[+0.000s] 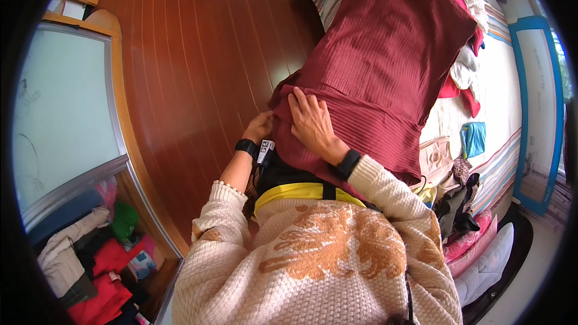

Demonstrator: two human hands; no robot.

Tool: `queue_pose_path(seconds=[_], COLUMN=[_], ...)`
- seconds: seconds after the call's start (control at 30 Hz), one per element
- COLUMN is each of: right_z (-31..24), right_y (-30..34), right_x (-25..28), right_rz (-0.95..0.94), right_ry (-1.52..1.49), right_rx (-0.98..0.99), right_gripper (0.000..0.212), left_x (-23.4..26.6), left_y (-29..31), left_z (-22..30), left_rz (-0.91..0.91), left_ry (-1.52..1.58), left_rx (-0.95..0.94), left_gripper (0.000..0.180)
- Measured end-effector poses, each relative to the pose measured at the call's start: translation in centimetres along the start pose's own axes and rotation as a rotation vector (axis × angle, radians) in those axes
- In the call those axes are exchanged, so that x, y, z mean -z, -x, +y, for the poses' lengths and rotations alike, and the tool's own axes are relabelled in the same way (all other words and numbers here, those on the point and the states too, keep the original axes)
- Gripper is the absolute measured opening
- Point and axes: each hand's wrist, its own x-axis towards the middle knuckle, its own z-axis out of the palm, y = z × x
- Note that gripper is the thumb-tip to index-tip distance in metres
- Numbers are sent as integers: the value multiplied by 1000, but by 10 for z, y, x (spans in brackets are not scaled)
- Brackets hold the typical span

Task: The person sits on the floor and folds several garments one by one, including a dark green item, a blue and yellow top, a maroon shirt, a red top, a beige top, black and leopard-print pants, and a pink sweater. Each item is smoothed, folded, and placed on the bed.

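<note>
A maroon pleated garment (391, 48) lies spread over the bed edge and hangs across my lap, its near part folded over in a band. My left hand (260, 126) is closed at the garment's left edge, with its fingertips partly hidden by the cloth. Flat on the folded band rests my right hand (312, 121), fingers stretched out and slightly apart. Both wrists wear black bands. A small white device (265, 151) shows just beside my left wrist.
On the bed (497, 84) to the right lie several clothes, a folded blue cloth (474, 139) and pillows (489, 259). A blue-framed panel (533, 114) stands beyond. At left, a sliding-door wardrobe (72, 114) holds piled clothes (108, 259) beside the wooden floor (180, 54).
</note>
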Motion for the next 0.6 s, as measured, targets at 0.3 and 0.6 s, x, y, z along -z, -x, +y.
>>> queue_pose_path(seconds=[0.3,0.6], right_z=[27,-5], right_y=[-8,25], right_x=[28,-7], right_rz=[259,-248], right_ry=[-595,215], right_rx=[-310,102], right_gripper=[37,65], left_x=[37,14], left_y=[-17,-18], left_z=[15,77], left_rz=[-190,348], left_ry=[63,275], left_rx=[-319,-268], left_gripper=[35,31])
